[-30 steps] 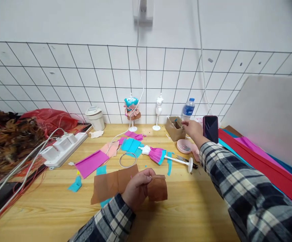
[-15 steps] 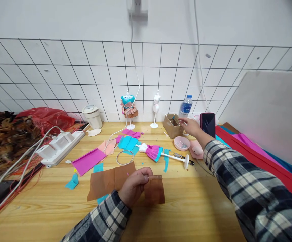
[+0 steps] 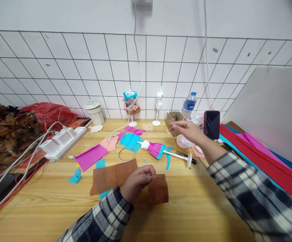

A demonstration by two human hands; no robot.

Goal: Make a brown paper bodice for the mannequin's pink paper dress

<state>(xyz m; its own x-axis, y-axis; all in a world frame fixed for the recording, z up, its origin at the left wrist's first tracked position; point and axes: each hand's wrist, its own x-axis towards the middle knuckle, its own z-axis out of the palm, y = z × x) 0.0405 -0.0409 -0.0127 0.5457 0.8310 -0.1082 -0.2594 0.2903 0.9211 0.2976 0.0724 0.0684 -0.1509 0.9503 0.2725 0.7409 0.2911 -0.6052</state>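
My left hand (image 3: 136, 181) pinches the top edge of a folded brown paper piece (image 3: 158, 190) that rests on the wooden table (image 3: 60, 208). A larger brown paper sheet (image 3: 112, 175) lies just left of it. My right hand (image 3: 187, 130) hovers in the air left of a small cardboard box (image 3: 174, 117) and over a pink dish (image 3: 182, 142). Its fingers are smeared by motion. A small doll form with a pink and teal paper skirt (image 3: 157, 149) lies on its side between my two hands.
Pink, teal and peach paper scraps (image 3: 93, 156) and a wire ring (image 3: 127, 154) are strewn mid-table. A power strip (image 3: 60, 143), brown feathers (image 3: 7, 131) and a red bag sit left. Two upright doll stands (image 3: 158, 107), a bottle (image 3: 189, 105), a phone (image 3: 211, 124) and coloured sheets (image 3: 262, 161) stand back and right.
My right hand has drawn back from the cardboard box toward me and to the left. My left hand keeps its pinch on the brown piece.
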